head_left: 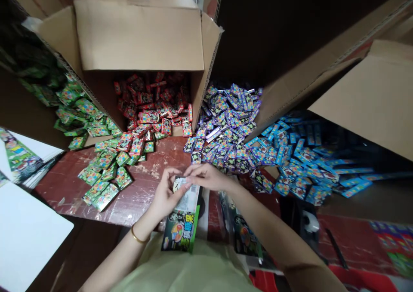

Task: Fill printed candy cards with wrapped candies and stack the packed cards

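A flat black-and-green printed packet (180,232) hangs upright in front of my body, with large characters and a coloured wheel on its lower half. My left hand (168,193) is closed on its upper left side, thumb across the front. Fingertips of my right hand (206,176) pinch together at the packet's top edge, meeting the left fingers there. Whatever else lies between the fingertips is hidden. Just beyond my hands lies a heap of small purple boxes (226,124). Below my right forearm another black printed packet (243,234) lies partly covered.
Cardboard boxes (142,38) stand open along the back. Small red boxes (150,115), green boxes (106,193) and blue boxes (300,167) spill onto the dark red table (142,189). White sheets (29,236) are at left; a black tape dispenser (300,223) is at right.
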### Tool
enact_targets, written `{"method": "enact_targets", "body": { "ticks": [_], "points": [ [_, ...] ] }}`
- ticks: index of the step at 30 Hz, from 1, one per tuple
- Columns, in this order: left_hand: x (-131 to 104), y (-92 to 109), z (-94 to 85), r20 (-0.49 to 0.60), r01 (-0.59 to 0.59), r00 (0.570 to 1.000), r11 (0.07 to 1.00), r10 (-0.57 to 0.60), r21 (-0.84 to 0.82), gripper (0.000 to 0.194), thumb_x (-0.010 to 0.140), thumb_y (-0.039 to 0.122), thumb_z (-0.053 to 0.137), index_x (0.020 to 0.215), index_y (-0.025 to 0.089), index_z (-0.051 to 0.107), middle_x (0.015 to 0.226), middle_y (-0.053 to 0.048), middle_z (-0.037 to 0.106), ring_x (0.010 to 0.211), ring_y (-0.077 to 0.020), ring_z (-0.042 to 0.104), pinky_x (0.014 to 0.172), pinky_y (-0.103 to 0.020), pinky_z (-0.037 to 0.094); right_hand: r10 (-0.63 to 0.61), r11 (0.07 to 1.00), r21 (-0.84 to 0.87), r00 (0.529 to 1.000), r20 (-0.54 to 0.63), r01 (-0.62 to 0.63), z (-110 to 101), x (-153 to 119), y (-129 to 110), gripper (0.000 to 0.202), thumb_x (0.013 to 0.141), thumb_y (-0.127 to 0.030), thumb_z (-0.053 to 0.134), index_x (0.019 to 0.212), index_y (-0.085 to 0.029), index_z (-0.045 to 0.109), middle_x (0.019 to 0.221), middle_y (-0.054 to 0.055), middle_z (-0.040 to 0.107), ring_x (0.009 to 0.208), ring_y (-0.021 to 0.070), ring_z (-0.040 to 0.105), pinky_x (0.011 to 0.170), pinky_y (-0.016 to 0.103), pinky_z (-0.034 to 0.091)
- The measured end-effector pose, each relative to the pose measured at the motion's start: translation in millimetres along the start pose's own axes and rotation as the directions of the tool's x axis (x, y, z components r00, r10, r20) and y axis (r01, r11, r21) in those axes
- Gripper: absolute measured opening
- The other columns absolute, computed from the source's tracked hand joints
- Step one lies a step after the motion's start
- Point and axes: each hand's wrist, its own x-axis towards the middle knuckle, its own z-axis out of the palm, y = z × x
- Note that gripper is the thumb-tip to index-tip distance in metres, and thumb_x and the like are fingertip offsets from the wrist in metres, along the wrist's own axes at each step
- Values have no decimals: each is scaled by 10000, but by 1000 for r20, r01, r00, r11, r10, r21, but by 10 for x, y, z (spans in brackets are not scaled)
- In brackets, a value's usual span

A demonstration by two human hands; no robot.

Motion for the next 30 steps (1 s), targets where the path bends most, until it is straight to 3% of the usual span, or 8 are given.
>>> {"method": "enact_targets", "body": {
  "ticks": [2, 6, 9, 12, 17, 22, 26, 30],
  "points": [
    [-13, -59, -71, -68, 16, 998, 1000, -15, 13, 349, 810, 363, 675, 996, 239, 408, 762, 48, 510, 647, -110, 536, 563, -215, 431, -9, 999, -53, 1000, -16, 8, 16, 222, 128, 342, 877, -439, 574, 734, -165, 721, 921, 80, 694, 854, 168, 651, 803, 340, 503],
    [-30, -116, -168, -190, 36, 981, 999, -37, -9, 364, 803, 378, 679, 976, 239, 392, 720, 57, 490, 599, -111, 515, 544, -219, 426, 10, 969, -217, 892, -452, -121, -8, 1079, 409, 238, 837, -368, 617, 920, -153, 674, 977, 96, 674, 879, 192, 638, 848, 365, 500],
    [-41, -109, -220, -210, 49, 976, 999, -52, -22, 368, 804, 387, 676, 983, 240, 390, 715, 55, 495, 609, -121, 529, 554, -228, 440, 30, 899, -358, 850, -526, -253, 1, 1721, 578, 504, 680, -232, 757, 1146, -148, 584, 1239, 158, 575, 1144, 283, 544, 1015, 449, 397],
    [-50, -134, -301, -245, 55, 968, 998, -63, -38, 369, 804, 390, 676, 985, 247, 388, 729, 53, 504, 618, -122, 533, 558, -229, 445, 39, 885, -368, 833, -552, -285, -12, 1954, 660, 377, 726, -189, 684, 1088, -139, 588, 1226, 178, 570, 1175, 317, 515, 1041, 493, 356],
    [3, -238, -384, -301, 73, 948, 993, -98, -96, 385, 795, 422, 677, 981, 251, 387, 719, 61, 501, 592, -120, 536, 549, -231, 444, 70, 943, -227, 808, -584, -245, -170, 1450, 551, 352, 832, -244, 527, 1178, -180, 517, 994, 86, 642, 945, 208, 614, 850, 379, 510],
    [104, -199, -280, -236, 51, 970, 997, -64, -61, 400, 780, 396, 696, 982, 239, 389, 698, 70, 502, 593, -117, 548, 551, -226, 430, 235, 936, 344, 854, -463, -72, 37, 853, 213, 366, 715, -380, 734, 1029, -224, 628, 946, 40, 681, 844, 168, 639, 769, 322, 532],
    [95, -141, -234, -200, 30, 979, 996, -48, -88, 398, 783, 343, 698, 987, 238, 373, 740, 53, 566, 641, -124, 594, 587, -236, 461, 184, 968, 240, 839, -513, -66, 224, 640, 56, 283, 642, -402, 802, 765, -192, 658, 801, 25, 659, 742, 150, 607, 708, 294, 504],
    [25, -141, -223, -177, 26, 983, 992, -48, -125, 407, 789, 319, 697, 991, 244, 352, 777, 38, 620, 694, -139, 641, 632, -256, 493, 135, 990, -10, 969, -207, -140, 68, 485, -48, 330, 780, -411, 696, 1039, -208, 710, 803, 14, 607, 665, 123, 535, 619, 265, 451]
  ]
}}
